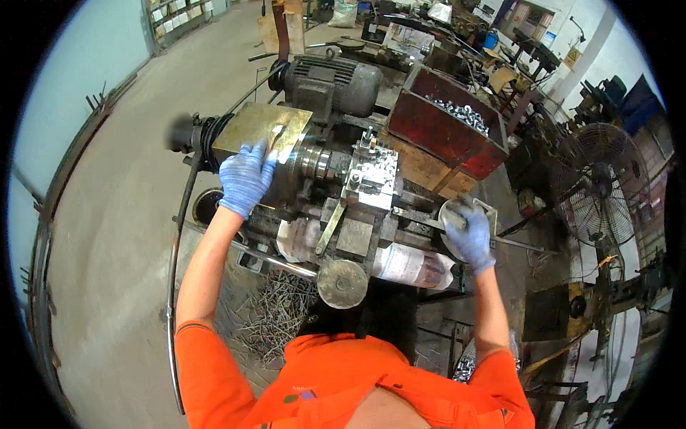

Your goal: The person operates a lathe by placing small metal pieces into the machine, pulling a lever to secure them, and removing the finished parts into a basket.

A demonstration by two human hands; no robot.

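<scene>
Matt, knitted cloth gloves [240,187] cover my left hand [246,175] and right hand [469,234], and the cover [250,129] looks like smooth, glossy metal. The motor [332,84] is dull, ribbed metal, the round knob [342,284] rough-faced metal. Scuffed paint coats the crate [436,137]; its small parts [464,114] are shiny metal, my shirt [329,366] matt cloth.

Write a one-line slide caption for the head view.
At a lathe, the gloved left hand is at a brassy cover's edge; the gloved right hand, blurred, is farther right.
</scene>
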